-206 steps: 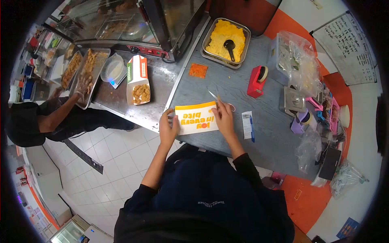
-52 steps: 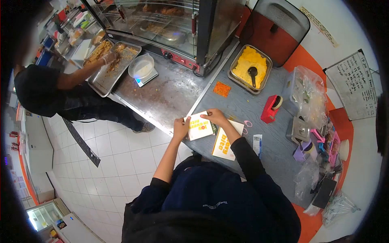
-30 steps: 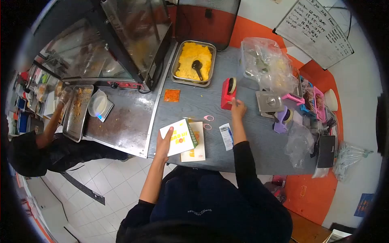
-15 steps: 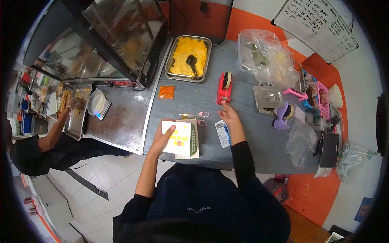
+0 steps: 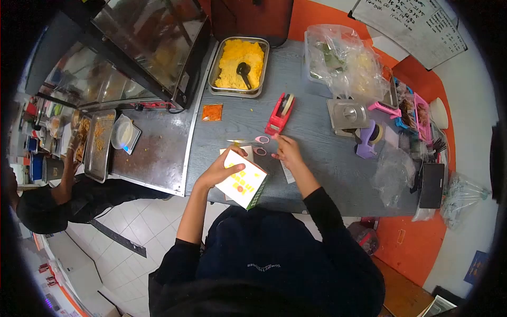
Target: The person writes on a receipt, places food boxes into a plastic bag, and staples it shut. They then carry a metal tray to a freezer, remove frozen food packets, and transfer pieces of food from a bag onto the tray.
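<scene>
My left hand (image 5: 222,170) is closed on a white cardboard food box (image 5: 244,186) with yellow lettering and a green patterned side, tilted near the table's front edge. My right hand (image 5: 288,153) pinches at the front end of a red tape dispenser (image 5: 280,115); the clear tape itself is hard to see at the fingertips. Between the hands and the dispenser lie scissors (image 5: 260,151) with pink handles. A printed white slip (image 5: 288,175) is partly hidden under my right wrist. More pale cardboard shows behind the box.
A metal tray (image 5: 212,87) of yellow food with a black spoon stands at the back. Near it lies an orange sachet (image 5: 212,112). A purple tape dispenser (image 5: 366,142) and lidded metal container (image 5: 348,113) are right. At left, a co-worker's arm (image 5: 66,177) reaches past a tray (image 5: 96,171).
The box has turned and tilted in my left hand. The red dispenser has swung round and shifted left, and my right hand has moved left with it.
</scene>
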Available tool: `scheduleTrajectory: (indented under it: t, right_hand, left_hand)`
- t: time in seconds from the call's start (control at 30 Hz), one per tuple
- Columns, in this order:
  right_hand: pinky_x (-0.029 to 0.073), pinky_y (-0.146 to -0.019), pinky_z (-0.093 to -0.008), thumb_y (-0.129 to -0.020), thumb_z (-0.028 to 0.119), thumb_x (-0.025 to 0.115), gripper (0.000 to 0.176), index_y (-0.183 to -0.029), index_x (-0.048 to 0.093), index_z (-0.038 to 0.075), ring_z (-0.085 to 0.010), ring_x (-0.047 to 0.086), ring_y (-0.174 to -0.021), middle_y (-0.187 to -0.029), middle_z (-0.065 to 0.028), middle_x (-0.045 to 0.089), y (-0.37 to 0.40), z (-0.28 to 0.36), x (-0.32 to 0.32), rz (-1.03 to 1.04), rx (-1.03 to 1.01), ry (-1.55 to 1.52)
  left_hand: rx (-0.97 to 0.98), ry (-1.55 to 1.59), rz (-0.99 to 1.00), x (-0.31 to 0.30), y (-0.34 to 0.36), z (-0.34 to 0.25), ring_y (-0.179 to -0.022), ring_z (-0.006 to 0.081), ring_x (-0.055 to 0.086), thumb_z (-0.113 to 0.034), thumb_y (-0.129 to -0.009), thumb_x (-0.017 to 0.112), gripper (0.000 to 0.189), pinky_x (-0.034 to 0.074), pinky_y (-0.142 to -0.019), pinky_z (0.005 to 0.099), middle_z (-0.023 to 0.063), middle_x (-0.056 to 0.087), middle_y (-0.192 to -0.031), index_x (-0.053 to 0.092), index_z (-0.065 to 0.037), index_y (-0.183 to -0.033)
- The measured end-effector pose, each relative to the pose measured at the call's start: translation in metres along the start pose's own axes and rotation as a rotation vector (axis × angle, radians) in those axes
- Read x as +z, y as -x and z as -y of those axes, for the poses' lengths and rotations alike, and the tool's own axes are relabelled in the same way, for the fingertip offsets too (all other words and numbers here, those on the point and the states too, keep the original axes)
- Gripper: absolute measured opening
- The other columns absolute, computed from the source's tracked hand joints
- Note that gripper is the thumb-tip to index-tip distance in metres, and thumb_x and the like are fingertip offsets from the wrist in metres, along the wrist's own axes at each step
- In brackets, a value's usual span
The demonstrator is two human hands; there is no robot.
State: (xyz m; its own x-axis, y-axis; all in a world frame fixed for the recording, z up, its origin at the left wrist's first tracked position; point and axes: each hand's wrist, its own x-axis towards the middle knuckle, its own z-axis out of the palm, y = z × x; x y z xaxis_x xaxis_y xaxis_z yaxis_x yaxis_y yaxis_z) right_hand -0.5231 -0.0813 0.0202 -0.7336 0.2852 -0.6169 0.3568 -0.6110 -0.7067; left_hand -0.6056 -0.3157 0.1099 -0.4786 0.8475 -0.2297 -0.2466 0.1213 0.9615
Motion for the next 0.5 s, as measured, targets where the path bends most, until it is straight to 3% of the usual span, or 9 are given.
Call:
scheduleTrajectory:
  t: [0.23, 0.3, 0.37, 0.43, 0.47, 0.5]
  right_hand:
    - [0.044, -0.050, -0.0242, -0.086, 0.032, 0.062, 0.025, -0.096, 0.062, 0.009, -0.0046, 0.030, -0.037, -0.049, 0.0061, 0.032, -0.031, -0.010, 0.018, -0.144, 0.081, -0.213]
    - [0.042, -0.054, -0.0252, -0.083, 0.029, 0.066, 0.019, -0.091, 0.062, 0.013, -0.0102, 0.051, -0.063, -0.083, 0.0003, 0.059, -0.048, -0.016, 0.009, -0.061, 0.228, -0.313]
    - [0.041, -0.054, -0.0235, -0.082, 0.027, 0.066, 0.017, -0.090, 0.061, 0.013, -0.0093, 0.050, -0.067, -0.084, 0.0004, 0.059, -0.058, -0.015, -0.003, 0.000, 0.279, -0.291]
    - [0.042, -0.053, -0.0240, -0.081, 0.027, 0.067, 0.017, -0.091, 0.062, 0.014, -0.0078, 0.046, -0.059, -0.074, 0.0021, 0.054, -0.062, -0.013, -0.010, 0.145, 0.278, -0.253]
    - [0.042, -0.053, -0.0240, -0.081, 0.027, 0.067, 0.017, -0.091, 0.062, 0.014, -0.0078, 0.046, -0.059, -0.074, 0.0021, 0.054, -0.062, -0.015, -0.010, 0.143, 0.273, -0.252]
    - [0.040, -0.051, -0.0227, -0.083, 0.029, 0.065, 0.021, -0.092, 0.061, 0.011, -0.0063, 0.034, -0.048, -0.063, 0.0046, 0.042, -0.052, -0.008, 0.002, 0.009, 0.268, -0.270]
  left_hand:
    - [-0.062, 0.062, -0.033, -0.001, 0.010, 0.016, -0.102, 0.0163, 0.051, -0.022, -0.080, 0.069, 0.034, 0.043, -0.087, 0.0301, 0.0061, 0.052, -0.109, 0.049, -0.009, -0.104]
    - [-0.062, 0.064, -0.024, 0.000, 0.015, 0.008, -0.103, 0.0165, 0.052, -0.022, -0.080, 0.069, 0.034, 0.043, -0.088, 0.0303, 0.0062, 0.053, -0.109, 0.049, -0.009, -0.105]
    - [-0.060, 0.062, -0.007, -0.001, 0.016, 0.002, -0.103, 0.0168, 0.052, -0.023, -0.080, 0.069, 0.035, 0.043, -0.088, 0.0306, 0.0063, 0.053, -0.109, 0.049, -0.009, -0.105]
    - [-0.051, 0.018, 0.026, -0.004, 0.016, 0.000, -0.104, 0.0170, 0.052, -0.023, -0.079, 0.069, 0.036, 0.043, -0.089, 0.0310, 0.0060, 0.053, -0.109, 0.049, -0.009, -0.106]
    - [-0.047, 0.017, 0.029, -0.005, 0.015, 0.000, -0.104, 0.0170, 0.052, -0.023, -0.079, 0.069, 0.036, 0.043, -0.089, 0.0310, 0.0060, 0.053, -0.109, 0.049, -0.009, -0.106]
    - [-0.032, 0.005, 0.036, -0.006, 0.015, 0.000, -0.104, 0.0171, 0.052, -0.023, -0.079, 0.069, 0.036, 0.043, -0.088, 0.0309, 0.0059, 0.052, -0.109, 0.049, -0.009, -0.106]
